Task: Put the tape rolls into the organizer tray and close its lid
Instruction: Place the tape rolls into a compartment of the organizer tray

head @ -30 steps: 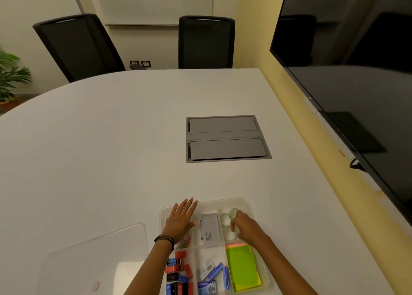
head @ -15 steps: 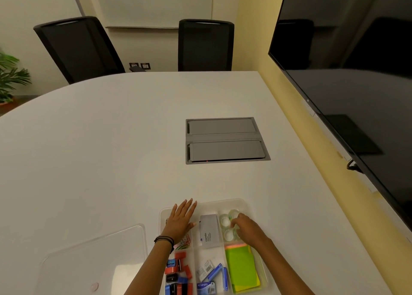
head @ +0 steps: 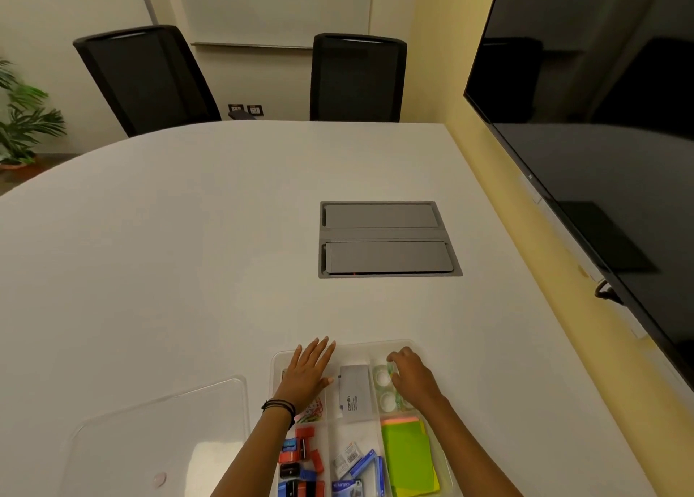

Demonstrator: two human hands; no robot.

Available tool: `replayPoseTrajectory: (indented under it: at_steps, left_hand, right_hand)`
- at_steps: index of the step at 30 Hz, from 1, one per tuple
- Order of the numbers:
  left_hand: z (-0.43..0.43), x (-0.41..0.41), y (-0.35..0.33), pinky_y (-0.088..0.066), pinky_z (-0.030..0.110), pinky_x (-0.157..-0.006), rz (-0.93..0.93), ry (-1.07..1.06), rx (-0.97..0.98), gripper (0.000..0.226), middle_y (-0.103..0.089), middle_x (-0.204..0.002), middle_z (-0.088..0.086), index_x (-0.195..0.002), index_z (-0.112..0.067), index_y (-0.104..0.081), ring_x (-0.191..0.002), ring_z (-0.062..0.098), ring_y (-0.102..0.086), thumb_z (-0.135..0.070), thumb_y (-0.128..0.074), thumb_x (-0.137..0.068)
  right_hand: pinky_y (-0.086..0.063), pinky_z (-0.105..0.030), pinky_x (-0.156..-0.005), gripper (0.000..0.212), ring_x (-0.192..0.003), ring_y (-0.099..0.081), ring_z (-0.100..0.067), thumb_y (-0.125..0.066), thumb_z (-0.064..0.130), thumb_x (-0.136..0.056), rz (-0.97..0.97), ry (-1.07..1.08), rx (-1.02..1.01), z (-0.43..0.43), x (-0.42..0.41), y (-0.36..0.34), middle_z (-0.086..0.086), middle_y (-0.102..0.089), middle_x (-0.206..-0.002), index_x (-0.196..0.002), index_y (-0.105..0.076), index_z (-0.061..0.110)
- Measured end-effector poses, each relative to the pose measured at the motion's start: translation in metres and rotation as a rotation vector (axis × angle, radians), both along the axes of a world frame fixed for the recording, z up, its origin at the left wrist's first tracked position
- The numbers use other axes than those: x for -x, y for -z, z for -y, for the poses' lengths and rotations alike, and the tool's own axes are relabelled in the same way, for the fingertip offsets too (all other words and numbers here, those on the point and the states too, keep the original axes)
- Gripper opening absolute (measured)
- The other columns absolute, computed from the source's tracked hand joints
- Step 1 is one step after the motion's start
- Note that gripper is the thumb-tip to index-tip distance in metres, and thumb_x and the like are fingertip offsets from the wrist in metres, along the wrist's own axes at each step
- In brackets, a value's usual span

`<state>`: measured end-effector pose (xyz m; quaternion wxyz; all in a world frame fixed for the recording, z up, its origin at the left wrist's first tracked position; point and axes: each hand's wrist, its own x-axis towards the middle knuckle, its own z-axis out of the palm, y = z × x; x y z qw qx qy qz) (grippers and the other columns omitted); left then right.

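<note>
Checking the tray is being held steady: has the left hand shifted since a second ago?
No. The left hand lies flat on the organizer tray's far-left corner, beside the grey box, as before.

Clear tape rolls in lidless tray

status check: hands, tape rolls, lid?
Left hand flat on tray corner. Right hand over tape rolls in tray, grip unclear. Lid off, nothing blocking.

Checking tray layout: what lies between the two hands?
In the head view, a grey box lies between the left hand and right hand.
</note>
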<state>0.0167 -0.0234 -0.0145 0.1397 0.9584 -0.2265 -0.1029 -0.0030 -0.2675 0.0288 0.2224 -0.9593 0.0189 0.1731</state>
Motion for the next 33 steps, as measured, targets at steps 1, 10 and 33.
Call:
replayPoseTrajectory:
  at_steps: [1, 10, 33]
  left_hand:
    - [0.001, 0.0, -0.001, -0.007, 0.035, -0.11, -0.005, 0.002, -0.005, 0.124, -0.058, -0.127, 0.006, -0.147, -0.018, 0.004, -0.113, 0.023, -0.057, -0.046, -0.081, -0.06]
    - [-0.001, 0.004, -0.004, -0.001, 0.033, -0.108, -0.036, -0.025, 0.0, 0.085, -0.055, -0.131, 0.007, -0.147, -0.019, 0.004, -0.118, 0.023, -0.052, -0.047, -0.045, -0.083]
    - [0.0, 0.006, -0.003, 0.002, 0.033, -0.109, -0.062, -0.07, -0.036, 0.073, -0.054, -0.133, 0.004, -0.147, -0.02, 0.003, -0.119, 0.02, -0.052, -0.051, -0.025, -0.087]
  right_hand:
    - [-0.045, -0.034, -0.081, 0.035, -0.11, -0.049, -0.026, -0.041, 0.002, -0.087, -0.002, -0.002, 0.01, 0.0, -0.001, 0.001, -0.012, -0.047, -0.123, -0.12, -0.049, 0.01]
    - [-0.046, -0.037, -0.082, 0.036, -0.111, -0.047, -0.027, -0.039, 0.003, -0.085, -0.039, -0.015, 0.093, -0.007, -0.009, 0.012, -0.014, -0.048, -0.121, -0.12, -0.046, 0.01]
    - [-0.047, -0.033, -0.085, 0.036, -0.109, -0.053, -0.026, -0.048, 0.013, -0.089, 0.058, 0.007, -0.053, -0.013, -0.007, 0.01, -0.012, -0.053, -0.124, -0.125, -0.046, 0.012]
